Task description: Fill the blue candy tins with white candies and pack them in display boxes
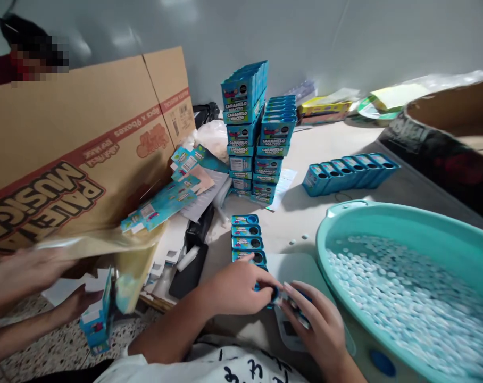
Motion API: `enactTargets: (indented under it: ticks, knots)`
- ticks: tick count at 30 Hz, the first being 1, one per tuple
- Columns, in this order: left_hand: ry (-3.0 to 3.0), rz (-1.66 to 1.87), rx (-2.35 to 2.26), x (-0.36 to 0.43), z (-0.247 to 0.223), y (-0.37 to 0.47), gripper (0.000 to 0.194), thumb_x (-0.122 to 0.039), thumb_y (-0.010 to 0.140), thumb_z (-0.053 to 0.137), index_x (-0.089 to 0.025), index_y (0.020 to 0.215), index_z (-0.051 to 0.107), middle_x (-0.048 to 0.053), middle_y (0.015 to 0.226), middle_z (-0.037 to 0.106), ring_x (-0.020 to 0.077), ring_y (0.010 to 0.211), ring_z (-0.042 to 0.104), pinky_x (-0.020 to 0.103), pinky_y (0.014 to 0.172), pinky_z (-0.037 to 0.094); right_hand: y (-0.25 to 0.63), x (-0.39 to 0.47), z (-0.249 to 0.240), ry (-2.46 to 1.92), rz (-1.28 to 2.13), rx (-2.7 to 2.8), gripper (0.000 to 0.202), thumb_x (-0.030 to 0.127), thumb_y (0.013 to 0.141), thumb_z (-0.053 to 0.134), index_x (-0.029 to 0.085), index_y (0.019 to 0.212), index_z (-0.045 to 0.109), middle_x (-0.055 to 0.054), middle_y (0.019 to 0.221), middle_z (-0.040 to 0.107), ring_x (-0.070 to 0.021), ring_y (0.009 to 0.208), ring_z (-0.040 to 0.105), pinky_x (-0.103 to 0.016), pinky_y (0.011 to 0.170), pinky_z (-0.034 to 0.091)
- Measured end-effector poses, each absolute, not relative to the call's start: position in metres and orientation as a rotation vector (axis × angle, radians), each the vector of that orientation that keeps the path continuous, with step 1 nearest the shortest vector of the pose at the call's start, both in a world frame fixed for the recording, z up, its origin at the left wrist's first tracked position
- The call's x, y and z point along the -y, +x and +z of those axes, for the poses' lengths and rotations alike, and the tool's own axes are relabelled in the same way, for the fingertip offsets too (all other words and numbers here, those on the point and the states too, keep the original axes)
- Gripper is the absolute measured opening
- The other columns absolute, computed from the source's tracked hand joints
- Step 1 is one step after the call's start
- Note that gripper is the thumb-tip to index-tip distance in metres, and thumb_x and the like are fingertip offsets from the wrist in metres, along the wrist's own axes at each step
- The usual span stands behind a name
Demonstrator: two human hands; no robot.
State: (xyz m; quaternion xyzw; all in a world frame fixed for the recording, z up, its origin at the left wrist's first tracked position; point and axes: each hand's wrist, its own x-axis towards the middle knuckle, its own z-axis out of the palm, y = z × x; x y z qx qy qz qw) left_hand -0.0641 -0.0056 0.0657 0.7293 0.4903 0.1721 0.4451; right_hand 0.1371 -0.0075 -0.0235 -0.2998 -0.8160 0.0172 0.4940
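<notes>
At the near end of a row of small blue candy boxes (247, 230) is my left hand (239, 287). Its thumb and fingers are closed on the edge of a small blue box, mostly hidden by the hand. My right hand (317, 319) curls around another small blue box (304, 301), largely covered by its fingers, and the fingertips of both hands almost meet. Beneath my right hand is a pale kitchen scale (291, 263). Beside it, to the right, stands a large turquoise tub (357, 213) holding many small pale blue and white candies (393, 287).
Tall stacks of blue boxes (241, 135) stand behind the row, and another row (349, 173) lies behind the tub. A big cardboard carton (85, 138) and flat box blanks (165, 199) are at left. Another person's hand (72, 303) holds an unfolded blue box (96, 324).
</notes>
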Motion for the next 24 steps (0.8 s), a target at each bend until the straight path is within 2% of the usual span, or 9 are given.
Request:
enactTargets:
  ticks: [2, 6, 9, 11, 13, 17, 19, 21, 24]
  knots:
    - [1.840, 0.430, -1.265, 0.011, 0.067, -0.061, 0.028, -0.019, 0.085, 0.054, -0.025, 0.094, 0.080, 0.002, 0.092, 0.080, 0.0192, 0.083, 0.070, 0.042, 0.125, 0.027, 0.139, 0.008, -0.021, -0.728, 0.039, 1.987, 0.032, 0.011, 0.098, 0.059, 0.026, 0.123, 0.069, -0.009, 0.094, 0.072, -0.0187, 0.075, 0.069, -0.029, 0.066, 0.058]
    - [1.798, 0.505, -1.418, 0.007, 0.069, -0.060, 0.020, -0.022, 0.080, 0.058, -0.024, 0.083, 0.078, 0.000, 0.077, 0.075, 0.0173, 0.072, 0.065, 0.041, 0.118, 0.036, 0.140, 0.006, -0.025, -0.761, 0.028, 1.987, 0.025, 0.015, 0.098, 0.061, 0.026, 0.115, 0.075, -0.009, 0.092, 0.072, -0.0181, 0.072, 0.069, -0.028, 0.065, 0.057]
    - [1.707, 0.639, -1.639, -0.019, 0.072, -0.071, 0.013, -0.024, 0.076, 0.062, -0.022, 0.079, 0.074, 0.001, 0.079, 0.074, 0.0194, 0.078, 0.065, 0.034, 0.093, 0.051, 0.136, 0.003, -0.033, -0.822, 0.058, 1.950, 0.016, 0.017, 0.100, 0.062, 0.022, 0.110, 0.075, -0.010, 0.093, 0.071, -0.0179, 0.074, 0.069, -0.027, 0.067, 0.057]
    - [1.713, 0.709, -1.778, -0.043, 0.072, -0.080, 0.007, -0.023, 0.075, 0.064, -0.020, 0.076, 0.070, 0.002, 0.081, 0.072, 0.0198, 0.080, 0.064, 0.030, 0.079, 0.050, 0.133, 0.002, -0.038, -0.850, 0.120, 1.931, 0.015, 0.020, 0.102, 0.060, 0.020, 0.107, 0.074, -0.009, 0.092, 0.070, -0.0174, 0.074, 0.069, -0.026, 0.067, 0.058]
    - [1.798, 0.725, -1.842, -0.066, 0.068, -0.086, 0.003, -0.022, 0.075, 0.066, -0.020, 0.072, 0.066, 0.003, 0.085, 0.069, 0.0203, 0.085, 0.064, 0.030, 0.082, 0.050, 0.131, 0.001, -0.041, -0.870, 0.185, 1.908, 0.016, 0.023, 0.103, 0.058, 0.020, 0.106, 0.074, -0.008, 0.091, 0.068, -0.0169, 0.073, 0.068, -0.024, 0.066, 0.058]
    - [1.881, 0.593, -1.904, -0.094, 0.054, -0.089, 0.011, -0.024, 0.074, 0.074, -0.021, 0.069, 0.064, 0.006, 0.100, 0.064, 0.0257, 0.107, 0.061, 0.036, 0.101, 0.046, 0.132, 0.002, -0.042, -0.912, 0.277, 1.878, 0.018, 0.025, 0.104, 0.055, 0.022, 0.107, 0.073, -0.007, 0.090, 0.067, -0.0153, 0.070, 0.068, -0.022, 0.063, 0.057]
    - [1.860, 0.558, -1.965, -0.101, 0.051, -0.089, 0.017, -0.026, 0.071, 0.077, -0.021, 0.081, 0.065, 0.008, 0.111, 0.062, 0.0288, 0.118, 0.057, 0.039, 0.107, 0.044, 0.133, 0.002, -0.041, -0.930, 0.318, 1.846, 0.017, 0.024, 0.104, 0.055, 0.022, 0.107, 0.072, -0.006, 0.090, 0.067, -0.0145, 0.069, 0.067, -0.022, 0.062, 0.056]
    - [1.788, 0.490, -1.971, -0.107, 0.053, -0.090, 0.043, -0.027, 0.067, 0.079, -0.021, 0.106, 0.061, 0.011, 0.128, 0.057, 0.0314, 0.128, 0.053, 0.039, 0.107, 0.044, 0.134, 0.002, -0.041, -0.933, 0.352, 1.803, 0.016, 0.023, 0.103, 0.057, 0.022, 0.105, 0.072, -0.006, 0.091, 0.067, -0.0145, 0.069, 0.067, -0.022, 0.062, 0.057]
    - [1.638, 0.271, -1.820, -0.125, 0.061, -0.093, 0.071, -0.029, 0.064, 0.082, -0.020, 0.127, 0.051, 0.015, 0.137, 0.058, 0.0302, 0.118, 0.061, 0.034, 0.091, 0.052, 0.133, 0.003, -0.041, -0.949, 0.395, 1.754, 0.015, 0.023, 0.103, 0.058, 0.022, 0.105, 0.072, -0.006, 0.091, 0.067, -0.0148, 0.070, 0.067, -0.023, 0.064, 0.057]
